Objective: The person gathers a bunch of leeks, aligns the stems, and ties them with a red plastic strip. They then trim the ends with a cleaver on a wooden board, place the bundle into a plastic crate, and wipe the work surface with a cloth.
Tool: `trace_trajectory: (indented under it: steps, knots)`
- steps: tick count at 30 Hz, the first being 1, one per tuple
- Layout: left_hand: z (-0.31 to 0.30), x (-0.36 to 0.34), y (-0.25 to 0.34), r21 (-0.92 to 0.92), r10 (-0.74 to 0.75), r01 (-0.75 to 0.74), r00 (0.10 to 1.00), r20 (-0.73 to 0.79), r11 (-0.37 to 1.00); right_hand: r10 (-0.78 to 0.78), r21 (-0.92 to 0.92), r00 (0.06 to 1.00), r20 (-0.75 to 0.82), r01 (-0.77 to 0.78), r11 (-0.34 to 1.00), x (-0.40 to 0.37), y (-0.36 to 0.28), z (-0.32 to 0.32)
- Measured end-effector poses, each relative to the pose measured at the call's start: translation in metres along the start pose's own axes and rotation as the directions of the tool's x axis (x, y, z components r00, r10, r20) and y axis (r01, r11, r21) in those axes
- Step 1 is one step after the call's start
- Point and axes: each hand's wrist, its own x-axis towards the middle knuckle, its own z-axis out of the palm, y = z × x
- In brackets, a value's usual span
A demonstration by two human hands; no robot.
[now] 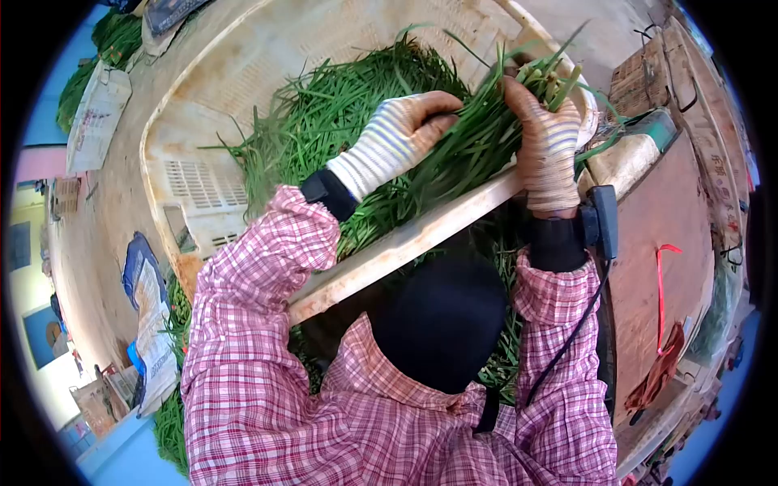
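Observation:
My right hand (549, 142), in a striped knit glove with a stained, dirty palm and fingers, is closed around a bunch of chives (486, 138) near its pale cut ends. Lower along the same bunch, my left hand (397, 139) in a white striped glove has its thumb and fingers pinched on the leaves; its fingertips are partly hidden by them. Beneath both hands, more loose chives (348, 101) fill a large off-white plastic basket (405, 249) with slotted walls. The bunch lies slanted over the basket's near right side.
To the right stands a reddish-brown board (656, 300) with a red ribbon (661, 283) on it. A pale box-like object (628, 162) sits by the basket's right corner. Sacks (154, 324) and more greens (170, 429) are at the left. A cable (577, 332) runs along my right sleeve.

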Motion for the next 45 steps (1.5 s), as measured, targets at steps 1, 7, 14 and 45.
trace_trajectory:
  steps: [1, 7, 14, 45]
  knots:
    - [0.001, 0.002, 0.005, 0.062, -0.012, 0.01, 1.0, 0.02, 0.998, 0.072, -0.06, 0.992, 0.106, -0.066, 0.996, -0.001, -0.007, -0.005]
    - [-0.022, 0.007, -0.01, 0.225, 0.261, -0.24, 0.963, -0.065, 0.944, -0.15, -0.078, 0.983, -0.11, 0.142, 0.987, -0.003, -0.001, 0.002]
    - [-0.05, -0.077, -0.063, 0.429, -0.022, -0.062, 0.982, 0.188, 0.901, -0.236, -0.155, 0.945, -0.225, 0.204, 0.967, -0.005, 0.001, 0.0]
    - [0.009, 0.015, 0.0, -0.491, -0.106, 0.051, 0.991, -0.085, 0.87, 0.059, -0.245, 0.96, 0.275, 0.011, 0.969, -0.001, 0.008, 0.008]
